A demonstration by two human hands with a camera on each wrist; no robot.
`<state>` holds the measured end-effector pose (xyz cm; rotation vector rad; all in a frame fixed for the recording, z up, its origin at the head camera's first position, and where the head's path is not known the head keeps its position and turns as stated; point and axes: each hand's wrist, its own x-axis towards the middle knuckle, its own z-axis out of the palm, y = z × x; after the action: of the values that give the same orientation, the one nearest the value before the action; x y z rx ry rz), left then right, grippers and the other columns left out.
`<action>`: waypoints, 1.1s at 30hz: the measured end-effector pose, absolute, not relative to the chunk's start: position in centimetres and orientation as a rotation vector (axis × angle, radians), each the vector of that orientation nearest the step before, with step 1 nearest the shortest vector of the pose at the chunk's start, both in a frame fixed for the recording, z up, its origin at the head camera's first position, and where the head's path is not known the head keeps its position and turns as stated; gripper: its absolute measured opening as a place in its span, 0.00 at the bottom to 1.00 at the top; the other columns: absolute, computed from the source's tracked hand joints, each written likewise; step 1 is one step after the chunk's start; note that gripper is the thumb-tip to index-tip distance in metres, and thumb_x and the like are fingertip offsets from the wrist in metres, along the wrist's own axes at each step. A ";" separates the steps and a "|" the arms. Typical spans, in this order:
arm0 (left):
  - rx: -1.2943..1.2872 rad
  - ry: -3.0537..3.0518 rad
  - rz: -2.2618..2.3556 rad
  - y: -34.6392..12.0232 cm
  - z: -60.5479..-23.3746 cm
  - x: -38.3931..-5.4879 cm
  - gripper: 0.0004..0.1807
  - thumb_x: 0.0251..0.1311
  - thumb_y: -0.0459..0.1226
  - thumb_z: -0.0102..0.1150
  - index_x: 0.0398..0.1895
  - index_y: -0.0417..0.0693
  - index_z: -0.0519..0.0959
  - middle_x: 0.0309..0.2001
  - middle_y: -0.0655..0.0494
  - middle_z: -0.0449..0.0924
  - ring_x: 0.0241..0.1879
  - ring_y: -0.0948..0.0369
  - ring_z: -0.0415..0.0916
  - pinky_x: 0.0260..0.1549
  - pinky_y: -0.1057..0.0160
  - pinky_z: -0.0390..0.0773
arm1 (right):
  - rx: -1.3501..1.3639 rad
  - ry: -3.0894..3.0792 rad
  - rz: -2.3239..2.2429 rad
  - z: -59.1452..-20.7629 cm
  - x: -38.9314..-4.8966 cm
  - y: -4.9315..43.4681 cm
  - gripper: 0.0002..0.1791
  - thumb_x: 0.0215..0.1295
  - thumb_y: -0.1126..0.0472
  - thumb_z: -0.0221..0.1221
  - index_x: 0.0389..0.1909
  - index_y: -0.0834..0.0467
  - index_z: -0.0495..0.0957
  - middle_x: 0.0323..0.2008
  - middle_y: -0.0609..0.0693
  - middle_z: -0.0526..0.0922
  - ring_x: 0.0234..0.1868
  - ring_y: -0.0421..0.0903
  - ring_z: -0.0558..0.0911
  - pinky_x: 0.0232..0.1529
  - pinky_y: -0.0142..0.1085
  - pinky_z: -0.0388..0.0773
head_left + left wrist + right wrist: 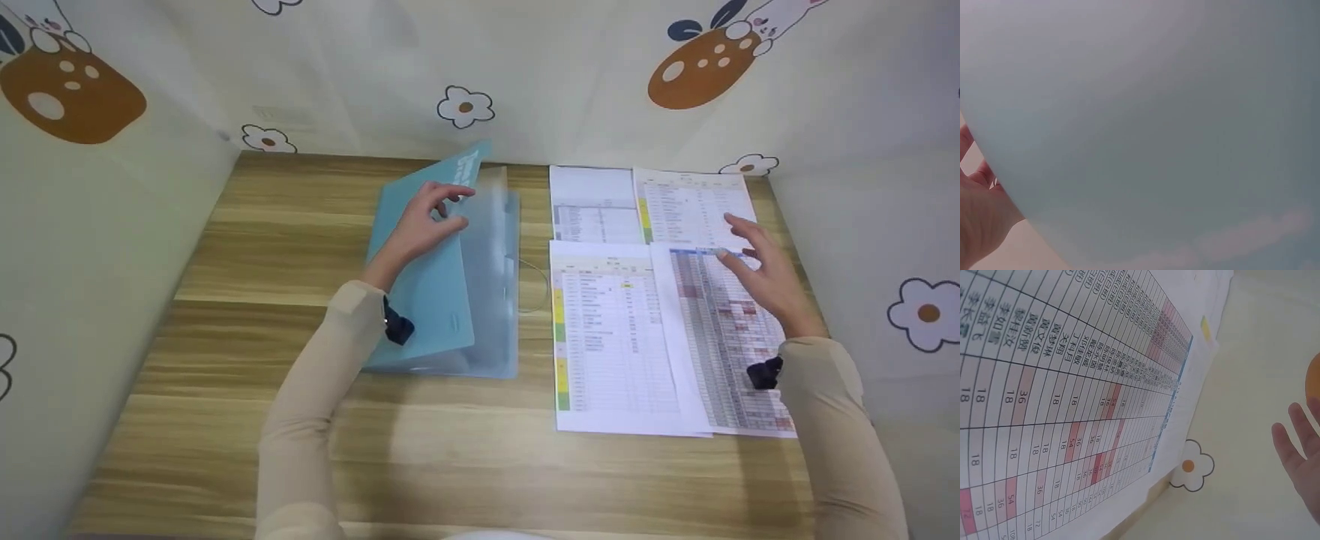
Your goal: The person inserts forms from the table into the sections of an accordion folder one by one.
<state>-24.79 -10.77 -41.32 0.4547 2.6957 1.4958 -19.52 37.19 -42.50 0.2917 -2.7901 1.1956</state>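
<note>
A blue plastic folder (427, 300) lies left of centre, its front cover tilted partway up so the translucent inside (491, 300) shows. My left hand (424, 225) is over the raised cover near its free edge, thumb and fingers apart with nothing pinched between them. In the left wrist view the cover (1157, 129) fills most of the picture and hides part of that hand. To the right, my right hand (769, 281) hovers over a printed sheet with red-shaded cells (727, 337), fingers loosely bent and holding nothing. The right wrist view shows that sheet (1072, 405) close up.
Beside that sheet lies a table printout with a yellow and green margin (611, 337). Two more sheets, one mostly white (592, 187) and one with colour bars (694, 199), are behind. A thin elastic cord (545, 285) loops from the folder. Patterned cloth walls (360, 75) border the wooden table (247, 247).
</note>
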 end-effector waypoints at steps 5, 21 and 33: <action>0.442 2.687 1.498 -10.7 -41.3 -24.8 0.21 0.50 0.41 0.56 0.51 0.58 0.73 0.45 0.57 0.65 0.38 0.60 0.61 0.36 0.61 0.66 | 0.129 -2.769 1.377 -42.1 -19.3 38.5 0.29 0.64 0.54 0.48 0.66 0.46 0.52 0.63 0.52 0.55 0.61 0.54 0.56 0.56 0.46 0.53; 0.494 2.664 1.558 -10.8 -41.3 -24.9 0.20 0.50 0.38 0.55 0.50 0.55 0.74 0.44 0.56 0.66 0.36 0.59 0.62 0.35 0.61 0.64 | -0.263 -2.887 1.707 -43.2 -17.1 45.0 0.35 0.62 0.41 0.42 0.66 0.35 0.38 0.67 0.53 0.41 0.62 0.58 0.53 0.54 0.50 0.57; 0.463 2.669 1.528 -10.8 -41.5 -24.9 0.20 0.51 0.40 0.56 0.51 0.58 0.74 0.45 0.58 0.65 0.37 0.61 0.62 0.35 0.62 0.65 | -0.437 -3.087 1.683 -45.6 -15.7 48.3 0.47 0.59 0.40 0.47 0.67 0.55 0.31 0.64 0.68 0.34 0.61 0.69 0.43 0.52 0.63 0.42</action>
<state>-24.92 -10.84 -41.52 0.4635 2.6688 1.5278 -15.69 48.30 -45.61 -0.4370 -3.0871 1.6827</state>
